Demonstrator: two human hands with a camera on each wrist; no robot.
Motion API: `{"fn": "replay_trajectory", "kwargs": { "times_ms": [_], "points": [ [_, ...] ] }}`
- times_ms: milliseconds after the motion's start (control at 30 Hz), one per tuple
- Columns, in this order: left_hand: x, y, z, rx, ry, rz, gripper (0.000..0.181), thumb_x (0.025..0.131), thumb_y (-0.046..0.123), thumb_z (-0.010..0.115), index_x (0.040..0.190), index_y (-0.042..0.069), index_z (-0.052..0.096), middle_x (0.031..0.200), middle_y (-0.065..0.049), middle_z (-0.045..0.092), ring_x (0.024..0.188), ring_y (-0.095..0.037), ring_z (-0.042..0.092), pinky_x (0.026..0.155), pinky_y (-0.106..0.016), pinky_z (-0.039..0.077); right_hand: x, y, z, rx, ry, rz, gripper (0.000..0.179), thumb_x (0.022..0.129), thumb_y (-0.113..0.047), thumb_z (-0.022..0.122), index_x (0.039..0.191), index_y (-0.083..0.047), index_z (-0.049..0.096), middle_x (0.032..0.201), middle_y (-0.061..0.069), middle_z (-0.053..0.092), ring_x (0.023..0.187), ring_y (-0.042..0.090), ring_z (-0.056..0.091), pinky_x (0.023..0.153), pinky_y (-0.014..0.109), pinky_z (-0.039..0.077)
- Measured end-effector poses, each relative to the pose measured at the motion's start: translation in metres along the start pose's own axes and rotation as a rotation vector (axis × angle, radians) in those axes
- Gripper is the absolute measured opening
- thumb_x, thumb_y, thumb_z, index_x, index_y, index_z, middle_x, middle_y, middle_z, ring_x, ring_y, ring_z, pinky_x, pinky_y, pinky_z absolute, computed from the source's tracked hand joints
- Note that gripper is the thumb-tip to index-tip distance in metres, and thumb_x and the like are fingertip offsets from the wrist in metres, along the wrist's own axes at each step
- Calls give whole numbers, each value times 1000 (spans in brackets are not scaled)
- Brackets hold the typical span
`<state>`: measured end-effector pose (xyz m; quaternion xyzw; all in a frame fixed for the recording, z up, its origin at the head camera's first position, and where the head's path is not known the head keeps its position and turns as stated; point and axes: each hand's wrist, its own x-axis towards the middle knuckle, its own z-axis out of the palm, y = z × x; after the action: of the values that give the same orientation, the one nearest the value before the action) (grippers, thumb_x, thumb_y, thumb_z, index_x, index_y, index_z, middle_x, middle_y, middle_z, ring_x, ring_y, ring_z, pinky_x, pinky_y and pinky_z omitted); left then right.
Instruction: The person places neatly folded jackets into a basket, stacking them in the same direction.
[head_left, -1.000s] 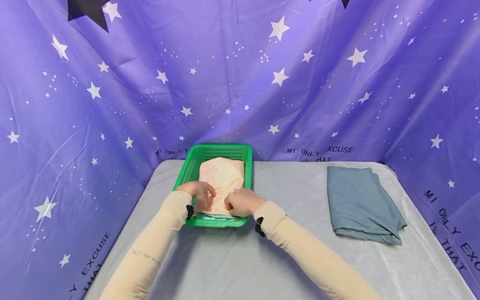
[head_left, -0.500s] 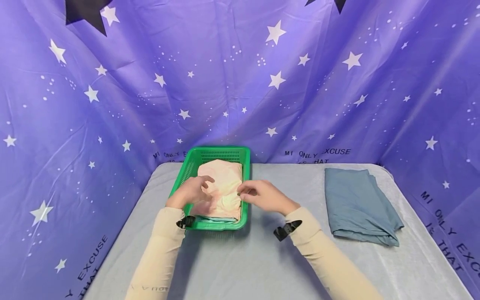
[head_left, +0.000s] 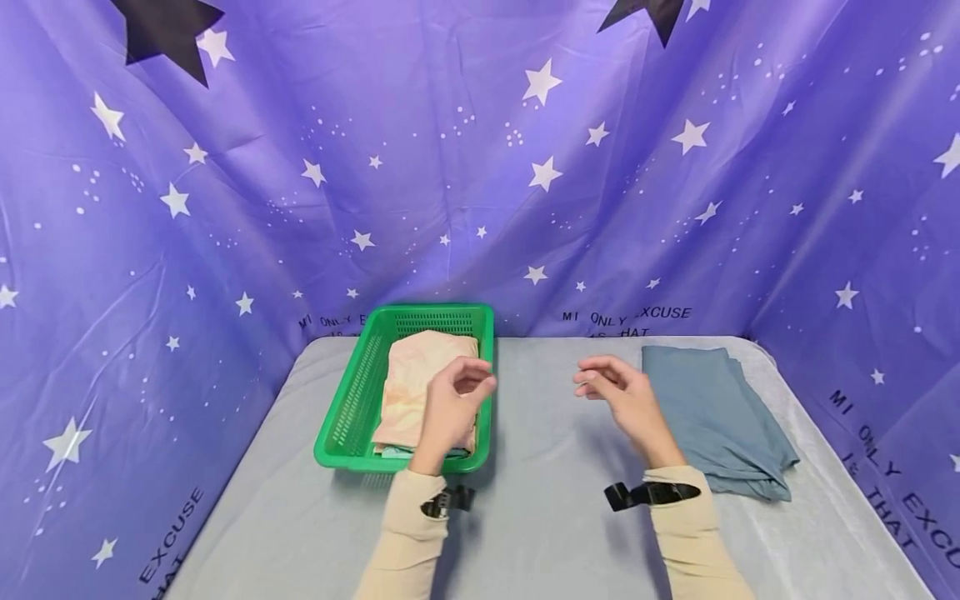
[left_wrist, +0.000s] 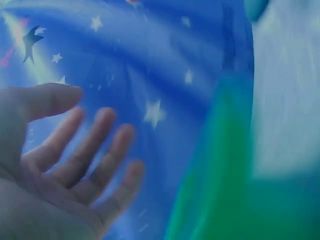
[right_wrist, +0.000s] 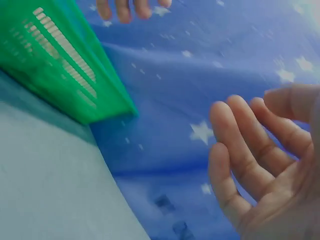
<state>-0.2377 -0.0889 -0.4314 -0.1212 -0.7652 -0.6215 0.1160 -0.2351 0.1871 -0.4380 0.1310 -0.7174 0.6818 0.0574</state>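
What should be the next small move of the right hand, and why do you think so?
Probably the right hand should move to its right and take hold of the blue-grey cloth. It looks empty, as does the left hand, and in the head view it is the nearer one to that cloth, which lies on the table, while the peach cloth is already in the green basket.

Head view is bright; wrist views dimmer, bluish; the left's basket (left_wrist: 217,165) seems defocused.
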Motion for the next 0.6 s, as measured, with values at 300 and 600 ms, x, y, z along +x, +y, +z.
{"fn": "replay_trajectory", "kwargs": {
  "times_ms": [300,600],
  "points": [
    [-5,-8,88,-451,-32,-167,24,92,1,68,113,-10,63,103,-25,74,86,-13,72,86,-35,61,-35,4,-55,253,404,69,11,102,-4,59,110,-4,66,91,-4,76,73,8,72,70,21,59],
    [-14,-35,163,-498,-16,-444,19,89,3,68,108,5,68,92,-7,78,76,-12,71,79,-43,62,-57,7,-109,340,806,218,14,96,4,63,104,-8,67,82,-6,72,67,5,69,61,16,55]
  ]
}}
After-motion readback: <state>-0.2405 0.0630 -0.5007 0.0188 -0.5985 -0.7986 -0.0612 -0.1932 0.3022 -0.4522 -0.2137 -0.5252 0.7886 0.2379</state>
